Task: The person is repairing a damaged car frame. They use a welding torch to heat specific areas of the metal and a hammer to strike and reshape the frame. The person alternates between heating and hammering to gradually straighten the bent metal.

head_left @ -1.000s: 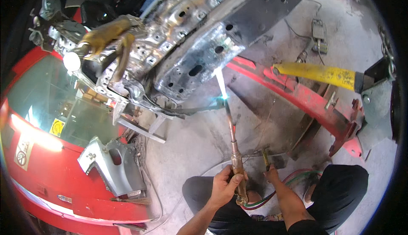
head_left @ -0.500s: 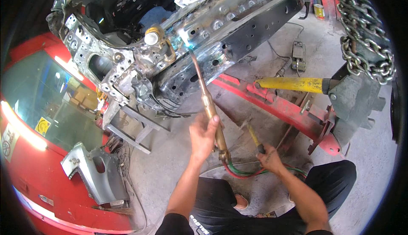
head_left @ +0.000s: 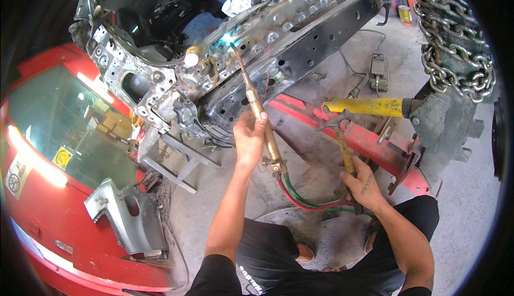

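Note:
My left hand (head_left: 249, 138) is closed around the brass body of a gas torch (head_left: 255, 103). Its narrow copper tip points away from me, and a bright blue-white flame (head_left: 229, 39) glows against the bare metal of a car body frame rail (head_left: 278, 20). Red and green hoses (head_left: 300, 204) trail from the torch's rear toward the right. In my right hand (head_left: 365, 184) is a hammer (head_left: 345, 149), gripped by its worn yellow handle. The hammer's head points up and away, well apart from the frame rail. A locking clamp (head_left: 206, 63) sits on the metal left of the flame.
A red steel beam with a yellow cylinder (head_left: 369, 106) lies at right, beside a hanging chain (head_left: 455, 39). A foot pedal (head_left: 378, 71) rests on the floor. At left are a metal stand (head_left: 179, 159), a grey fender (head_left: 131, 215) and a red car panel (head_left: 43, 232).
The torch has moved farther forward, its flame now higher on the rail. My right hand has lifted and turned the hammer, so its head has come up toward the red beam.

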Tool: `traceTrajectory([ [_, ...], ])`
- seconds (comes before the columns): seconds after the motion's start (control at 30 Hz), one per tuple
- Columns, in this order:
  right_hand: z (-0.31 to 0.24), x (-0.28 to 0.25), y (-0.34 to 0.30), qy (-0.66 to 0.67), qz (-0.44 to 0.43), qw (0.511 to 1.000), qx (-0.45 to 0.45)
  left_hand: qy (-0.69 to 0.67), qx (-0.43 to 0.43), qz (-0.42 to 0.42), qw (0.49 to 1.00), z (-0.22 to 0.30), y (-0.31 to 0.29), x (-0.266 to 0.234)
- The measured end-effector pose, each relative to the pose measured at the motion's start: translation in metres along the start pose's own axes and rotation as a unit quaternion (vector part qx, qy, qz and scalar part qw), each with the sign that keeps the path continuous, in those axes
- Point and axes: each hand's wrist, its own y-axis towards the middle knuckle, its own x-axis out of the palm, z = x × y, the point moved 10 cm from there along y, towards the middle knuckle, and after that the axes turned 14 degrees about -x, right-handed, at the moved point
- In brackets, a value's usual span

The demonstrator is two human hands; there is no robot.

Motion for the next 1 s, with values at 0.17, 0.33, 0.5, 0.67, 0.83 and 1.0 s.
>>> traceTrajectory([
  [0.17,-0.024,0.004,0.011,-0.078,-0.013,0.993,-0.085,-0.028,0.022,0.010,0.999,0.003,0.006,0.001],
  [0.33,-0.038,0.004,0.018,-0.149,-0.018,0.976,-0.160,-0.022,0.026,0.010,0.999,0.003,0.008,0.001],
  [0.5,-0.042,0.005,0.018,-0.162,-0.021,0.975,-0.149,-0.025,0.034,0.005,0.999,0.004,0.008,0.002],
  [0.67,-0.053,0.005,0.017,-0.187,-0.025,0.965,-0.184,-0.028,0.045,0.003,0.999,0.009,0.004,0.000],
  [0.83,-0.051,0.005,0.016,-0.190,-0.021,0.960,-0.207,-0.016,0.027,-0.001,1.000,0.001,0.006,0.000],
  [1.0,-0.053,0.008,0.016,-0.160,-0.028,0.964,-0.213,-0.003,0.049,0.003,0.999,-0.002,0.011,-0.004],
])
